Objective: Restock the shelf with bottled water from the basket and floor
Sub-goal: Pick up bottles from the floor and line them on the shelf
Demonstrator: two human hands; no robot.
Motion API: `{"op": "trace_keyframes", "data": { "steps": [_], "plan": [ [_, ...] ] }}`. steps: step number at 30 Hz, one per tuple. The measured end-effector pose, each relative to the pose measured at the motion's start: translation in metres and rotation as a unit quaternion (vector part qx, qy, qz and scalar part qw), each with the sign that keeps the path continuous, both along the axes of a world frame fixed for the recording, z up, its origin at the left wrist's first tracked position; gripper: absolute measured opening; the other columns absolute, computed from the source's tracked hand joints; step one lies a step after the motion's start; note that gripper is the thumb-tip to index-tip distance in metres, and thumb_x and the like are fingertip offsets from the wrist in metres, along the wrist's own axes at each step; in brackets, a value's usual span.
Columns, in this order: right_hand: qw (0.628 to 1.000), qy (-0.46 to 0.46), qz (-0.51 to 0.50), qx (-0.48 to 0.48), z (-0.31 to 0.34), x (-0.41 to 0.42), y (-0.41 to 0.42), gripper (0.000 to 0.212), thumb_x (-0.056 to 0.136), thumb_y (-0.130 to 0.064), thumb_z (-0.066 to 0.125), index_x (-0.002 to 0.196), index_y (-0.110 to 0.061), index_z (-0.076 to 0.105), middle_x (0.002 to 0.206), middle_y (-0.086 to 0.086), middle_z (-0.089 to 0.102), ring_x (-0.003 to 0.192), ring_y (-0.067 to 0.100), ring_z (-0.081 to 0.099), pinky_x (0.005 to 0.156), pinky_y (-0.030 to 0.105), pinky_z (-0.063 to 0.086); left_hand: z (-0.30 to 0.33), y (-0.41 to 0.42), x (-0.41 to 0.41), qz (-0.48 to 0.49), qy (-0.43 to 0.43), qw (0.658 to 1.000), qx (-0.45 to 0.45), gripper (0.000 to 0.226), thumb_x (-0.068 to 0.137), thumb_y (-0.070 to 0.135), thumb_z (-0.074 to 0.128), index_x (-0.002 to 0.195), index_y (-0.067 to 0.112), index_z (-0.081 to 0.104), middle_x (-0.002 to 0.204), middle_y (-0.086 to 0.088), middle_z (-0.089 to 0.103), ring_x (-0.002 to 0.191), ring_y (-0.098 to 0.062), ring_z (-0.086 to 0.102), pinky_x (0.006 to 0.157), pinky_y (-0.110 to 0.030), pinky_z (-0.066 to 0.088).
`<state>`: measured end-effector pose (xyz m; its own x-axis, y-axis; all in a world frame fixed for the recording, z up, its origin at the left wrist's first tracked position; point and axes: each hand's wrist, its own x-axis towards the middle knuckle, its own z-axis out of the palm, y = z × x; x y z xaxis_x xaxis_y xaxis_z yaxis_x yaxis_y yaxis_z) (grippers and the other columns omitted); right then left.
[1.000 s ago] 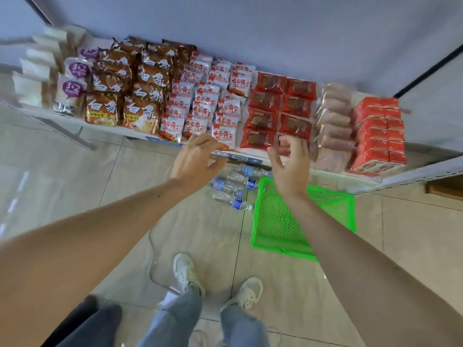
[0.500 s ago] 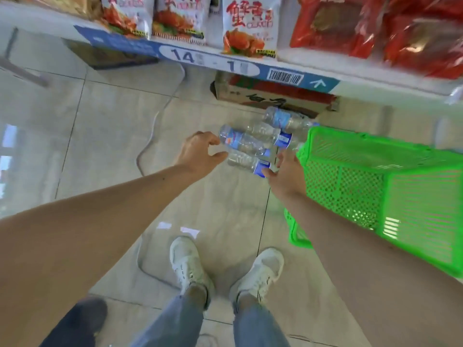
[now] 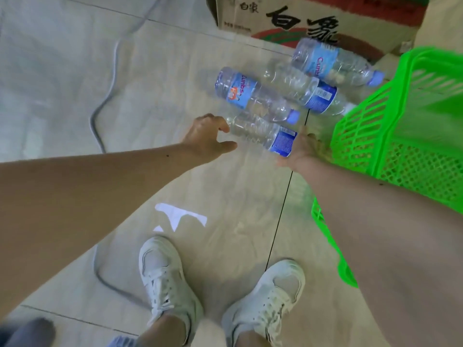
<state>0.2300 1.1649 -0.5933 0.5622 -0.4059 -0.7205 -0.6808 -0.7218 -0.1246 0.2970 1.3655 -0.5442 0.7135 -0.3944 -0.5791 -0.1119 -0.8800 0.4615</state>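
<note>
nearest bottle (image 3: 263, 136): lying on the floor (image 3: 175, 71), between both hands
left hand (image 3: 208, 137): fingers spread, fingertips touching the bottle's base end, no grip
right hand (image 3: 299, 152): at its label end, blurred, grip can't be told
bottles: 4, all lying down
basket (image 3: 400, 126): 1, green, just right of the bottles
carton (image 3: 313, 18): 1, behind the bottles

**Both hands at the nearest water bottle on the floor**

My left hand (image 3: 209, 136) reaches the base end of the nearest water bottle (image 3: 260, 136), fingers and thumb spread around it. My right hand (image 3: 299, 152) is at its blue-labelled end. Three more water bottles (image 3: 253, 95) lie on the tiled floor (image 3: 175, 71) just beyond. A green plastic basket (image 3: 406, 136) stands to the right, a cardboard box (image 3: 295, 18) farther off. My white sneakers (image 3: 165, 279) are nearest.
</note>
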Motion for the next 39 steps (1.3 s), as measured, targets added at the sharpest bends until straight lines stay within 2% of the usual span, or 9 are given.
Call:
{"op": "trace_keyframes", "data": {
  "steps": [2, 8, 15, 19, 21, 29, 31, 33, 39],
  "plan": [
    [1.000, -0.010, 0.013, 0.021, -0.006, 0.002, -0.001, 0.079, 0.086, -0.014, 0.070, 0.148, -0.013, 0.020, 0.143, 0.021, 0.033, 0.133, 0.030, 0.034, 0.086, 0.017, 0.038, -0.004, -0.001, 0.001, -0.001, 0.000, 1.000, 0.001, 0.040, 0.081, 0.035, 0.071, 0.114, 0.013, 0.062, 0.117, -0.006, 0.059, 0.109, -0.020, 0.053, 0.082, -0.021, 0.036],
    [0.997, 0.026, 0.044, 0.064, 0.018, -0.002, -0.003, 0.079, 0.079, -0.043, 0.074, 0.141, -0.021, 0.029, 0.132, 0.015, 0.048, 0.123, 0.032, 0.045, 0.090, 0.033, 0.038, 0.015, -0.009, 0.009, -0.010, -0.013, 1.000, 0.006, 0.043, 0.079, 0.037, 0.072, 0.114, 0.016, 0.062, 0.119, -0.006, 0.055, 0.115, -0.021, 0.048, 0.089, -0.026, 0.037],
    [0.987, 0.039, 0.155, 0.005, 0.123, 0.020, -0.003, 0.064, 0.074, -0.060, 0.064, 0.120, -0.017, 0.052, 0.123, 0.009, 0.059, 0.112, 0.028, 0.058, 0.076, 0.028, 0.038, 0.107, -0.020, 0.023, -0.068, 0.006, 0.997, 0.024, 0.052, 0.077, 0.033, 0.075, 0.123, 0.018, 0.056, 0.129, -0.006, 0.051, 0.122, -0.022, 0.043, 0.096, -0.029, 0.038],
    [0.983, 0.075, 0.152, 0.070, 0.217, 0.034, -0.023, 0.050, 0.062, -0.062, 0.069, 0.081, -0.018, 0.055, 0.073, 0.005, 0.065, 0.051, 0.020, 0.062, 0.053, 0.022, 0.046, 0.187, -0.028, 0.029, -0.109, 0.024, 0.994, 0.018, 0.059, 0.076, 0.031, 0.076, 0.128, 0.017, 0.052, 0.132, -0.004, 0.049, 0.122, -0.022, 0.045, 0.100, -0.031, 0.039],
    [0.978, 0.084, 0.160, 0.101, 0.274, 0.045, -0.032, 0.055, 0.060, -0.063, 0.071, 0.084, -0.017, 0.053, 0.064, 0.006, 0.065, 0.037, 0.017, 0.055, 0.045, 0.020, 0.043, 0.233, -0.032, 0.030, -0.108, 0.035, 0.994, 0.003, 0.062, 0.074, 0.028, 0.078, 0.129, 0.017, 0.051, 0.132, -0.003, 0.049, 0.121, -0.022, 0.047, 0.100, -0.034, 0.041],
    [0.962, 0.106, 0.174, 0.181, 0.522, 0.070, -0.041, 0.056, 0.067, -0.063, 0.072, 0.091, -0.013, 0.064, 0.068, 0.005, 0.071, 0.048, 0.018, 0.063, 0.045, 0.022, 0.044, 0.421, -0.046, 0.007, -0.148, 0.015, 0.987, -0.052, 0.085, 0.067, 0.035, 0.084, 0.139, 0.017, 0.042, 0.138, -0.004, 0.051, 0.123, -0.019, 0.049, 0.095, -0.021, 0.035],
    [0.960, 0.115, 0.167, 0.191, 0.584, 0.071, -0.043, 0.059, 0.063, -0.062, 0.072, 0.089, -0.009, 0.069, 0.063, 0.004, 0.070, 0.052, 0.021, 0.061, 0.047, 0.021, 0.044, 0.467, -0.050, -0.002, -0.119, 0.007, 0.988, -0.098, 0.082, 0.063, 0.035, 0.086, 0.134, 0.020, 0.048, 0.128, -0.004, 0.059, 0.107, -0.019, 0.059, 0.078, -0.012, 0.042],
    [0.966, 0.110, 0.149, 0.183, 0.643, 0.071, -0.048, 0.055, 0.063, -0.059, 0.075, 0.087, -0.010, 0.071, 0.055, 0.002, 0.067, 0.045, 0.019, 0.061, 0.041, 0.017, 0.042, 0.512, -0.054, -0.012, -0.083, -0.002, 0.985, -0.151, 0.073, 0.060, 0.036, 0.087, 0.124, 0.023, 0.055, 0.110, -0.003, 0.068, 0.084, -0.019, 0.068, 0.065, -0.021, 0.053],
    [0.978, 0.062, 0.115, 0.159, 0.812, 0.059, -0.063, 0.046, 0.057, -0.054, 0.077, 0.079, -0.014, 0.072, 0.059, 0.002, 0.069, 0.046, 0.017, 0.063, 0.039, 0.019, 0.042, 0.642, -0.079, -0.014, -0.102, -0.054, 0.973, -0.202, 0.067, 0.060, 0.045, 0.084, 0.118, 0.024, 0.060, 0.107, 0.001, 0.070, 0.096, -0.016, 0.065, 0.084, -0.034, 0.054]
  ]
}}
